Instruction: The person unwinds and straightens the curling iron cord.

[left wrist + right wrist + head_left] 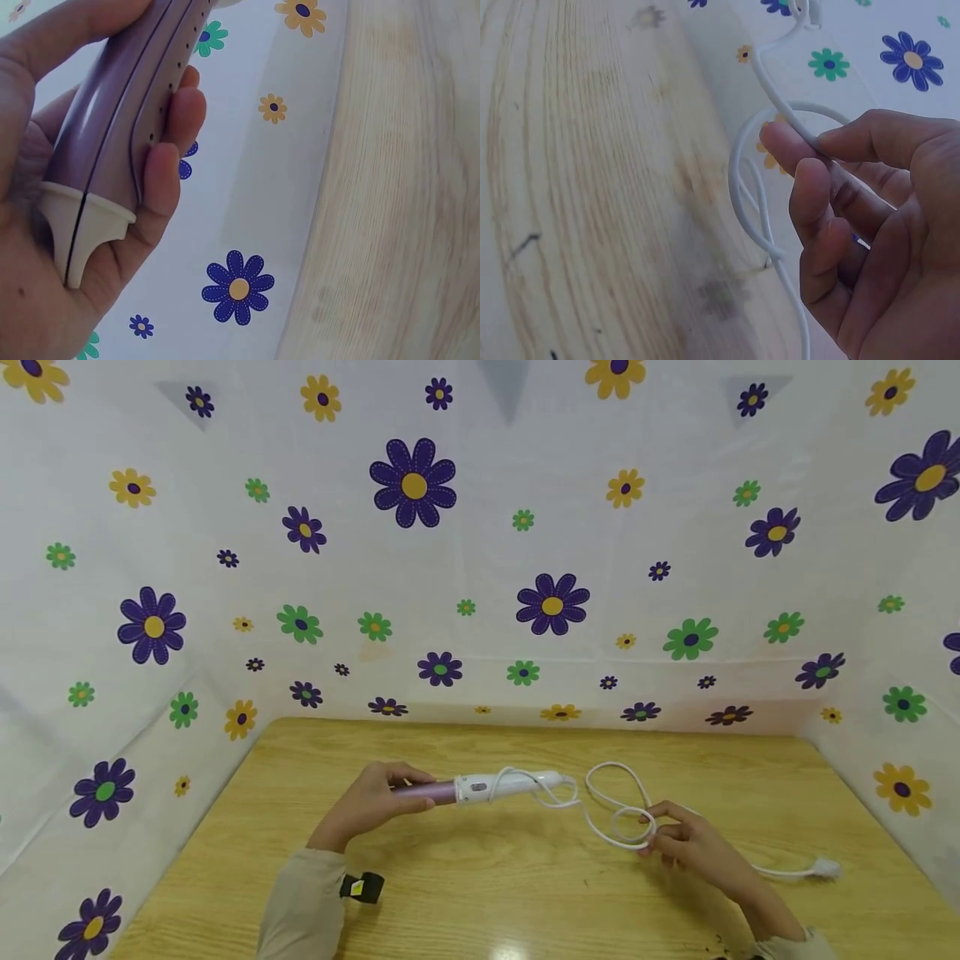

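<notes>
1. Purple and white, the hair iron (467, 789) looks like hard plastic, so I guess it is stiff and quite light.
2. It is held over the worktop (480, 893), pointing sideways, on the near side of the far wall.
3. The grip of the left hand (375, 797) is curled around the purple part (441, 792). That part looks smooth, so it might slip.
4. The grip of the right hand (693, 847) is pinching the white cord (734, 176) with thumb and finger. The cord looks soft and bendy.
5. Cord also goes around the white handle (517, 787). I would hold a bare bit there, near the button (477, 787), and not tug.
6. The plug (827, 868) lies to the right. A big drop could crack the hair iron.
</notes>
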A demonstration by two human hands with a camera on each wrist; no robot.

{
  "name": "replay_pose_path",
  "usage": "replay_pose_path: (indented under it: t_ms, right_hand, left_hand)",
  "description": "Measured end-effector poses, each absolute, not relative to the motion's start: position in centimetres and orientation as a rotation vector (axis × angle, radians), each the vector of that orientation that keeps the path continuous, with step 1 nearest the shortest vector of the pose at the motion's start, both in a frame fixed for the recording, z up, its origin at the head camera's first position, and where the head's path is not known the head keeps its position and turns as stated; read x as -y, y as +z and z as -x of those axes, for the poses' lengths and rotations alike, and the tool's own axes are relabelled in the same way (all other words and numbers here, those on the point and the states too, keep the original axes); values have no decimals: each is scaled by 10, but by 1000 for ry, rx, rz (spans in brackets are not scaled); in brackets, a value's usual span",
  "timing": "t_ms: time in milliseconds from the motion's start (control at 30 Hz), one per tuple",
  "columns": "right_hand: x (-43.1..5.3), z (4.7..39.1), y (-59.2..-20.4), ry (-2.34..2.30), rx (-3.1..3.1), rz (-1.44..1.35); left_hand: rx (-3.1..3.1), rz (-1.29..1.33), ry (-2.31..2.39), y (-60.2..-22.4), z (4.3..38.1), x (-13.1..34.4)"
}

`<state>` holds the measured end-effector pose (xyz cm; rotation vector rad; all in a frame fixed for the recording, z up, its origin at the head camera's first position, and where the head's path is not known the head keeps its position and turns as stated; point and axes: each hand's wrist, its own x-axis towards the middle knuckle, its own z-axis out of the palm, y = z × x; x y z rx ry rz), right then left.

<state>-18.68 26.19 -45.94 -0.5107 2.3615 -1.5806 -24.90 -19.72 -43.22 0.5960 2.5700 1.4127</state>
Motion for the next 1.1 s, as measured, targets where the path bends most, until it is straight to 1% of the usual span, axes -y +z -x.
replay_pose_path:
  t_ms: [567,767,1100]
  right_hand:
    - [-282,200,-468,-1613,-2467,222]
    - [-286,200,-476,-1641,-2479,69]
    - [-286,198,-476,-1672,-2447,74]
  left_hand:
    - [-2513,-702,1406,-432,251,193]
    - [-2450,-720,1380,-432,250,192]
    - [-2383,-707,1362,-434,250,190]
